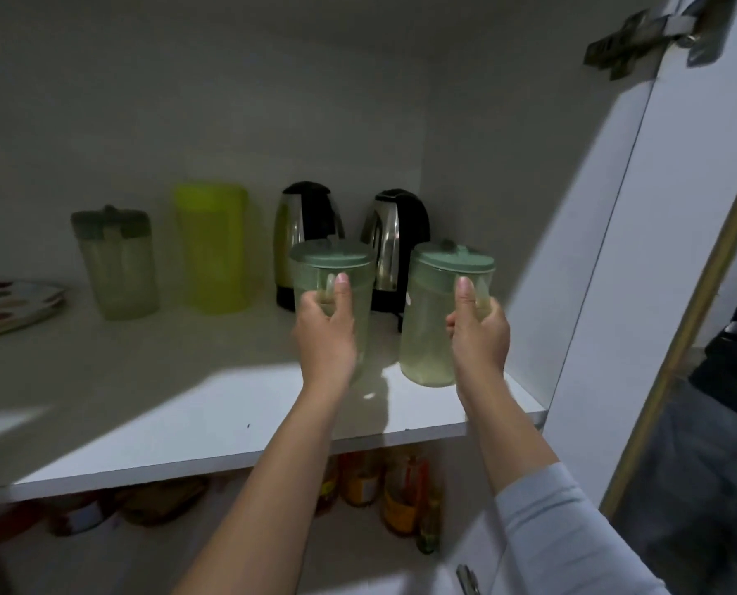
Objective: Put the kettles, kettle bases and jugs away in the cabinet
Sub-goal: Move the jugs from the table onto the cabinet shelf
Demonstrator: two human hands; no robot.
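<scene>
Inside the white cabinet, my left hand [326, 332] grips the handle of a clear jug with a green lid [331, 268]. My right hand [480, 332] grips the handle of a second clear green-lidded jug [429, 319], whose base rests on or just above the shelf [212, 427] near its right front. Behind them stand two steel-and-black kettles [304, 221] [394, 234] on their black bases. Further left stand a yellow-green jug [214, 246] and another clear jug with a grey-green lid [115, 264].
A patterned plate [10, 302] lies at the shelf's far left. The open cabinet door [641, 216] stands at the right with its hinge [641, 34] above. Bottles and jars [401, 487] fill the lower shelf.
</scene>
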